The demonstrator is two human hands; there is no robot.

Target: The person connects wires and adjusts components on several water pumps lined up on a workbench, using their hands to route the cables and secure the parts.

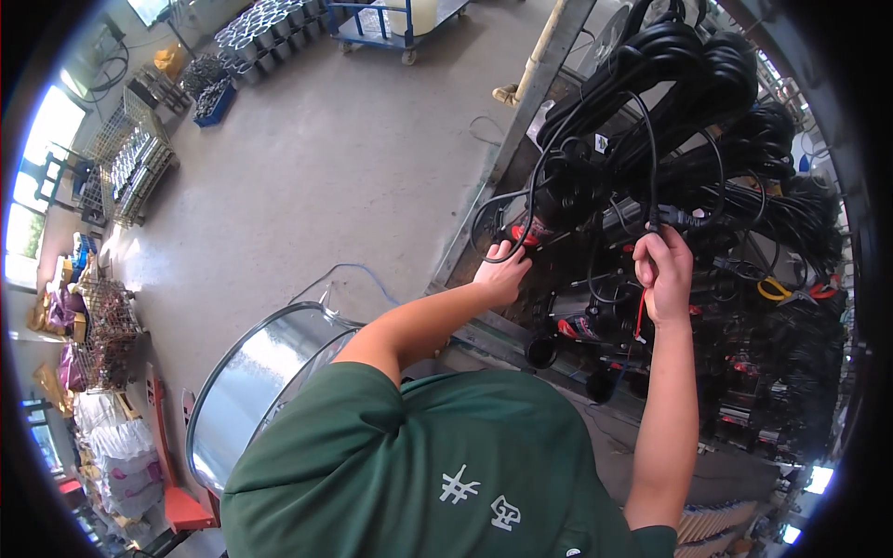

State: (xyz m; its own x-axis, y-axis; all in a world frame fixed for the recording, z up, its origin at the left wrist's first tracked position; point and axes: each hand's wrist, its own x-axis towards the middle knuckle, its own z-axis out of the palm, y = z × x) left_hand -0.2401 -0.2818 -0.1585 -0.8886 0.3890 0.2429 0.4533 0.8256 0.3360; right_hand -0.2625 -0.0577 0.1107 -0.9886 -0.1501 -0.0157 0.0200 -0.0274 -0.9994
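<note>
My right hand (665, 274) is closed in a pinch at a black power cable (652, 158), which rises from its fingertips toward the coils. A thin red rod-like tool (640, 316) sticks out below that palm, its kind unclear. To the left, my left hand (503, 276) has its fingers curled on a thin loop of black cable (476, 232). Right beside those fingers lies a black cylindrical machine body with a red label (528, 232), probably a pump. A similar black body with a red and white label (579, 327) lies between the hands.
Thick bundles of coiled black cable (651, 60) hang over the metal-edged workbench (465, 223). Pliers with yellow and red handles (791, 292) lie at the right. A large shiny metal drum (251, 372) stands left of me. A blue trolley (372, 28) and wire cages (135, 167) stand farther off.
</note>
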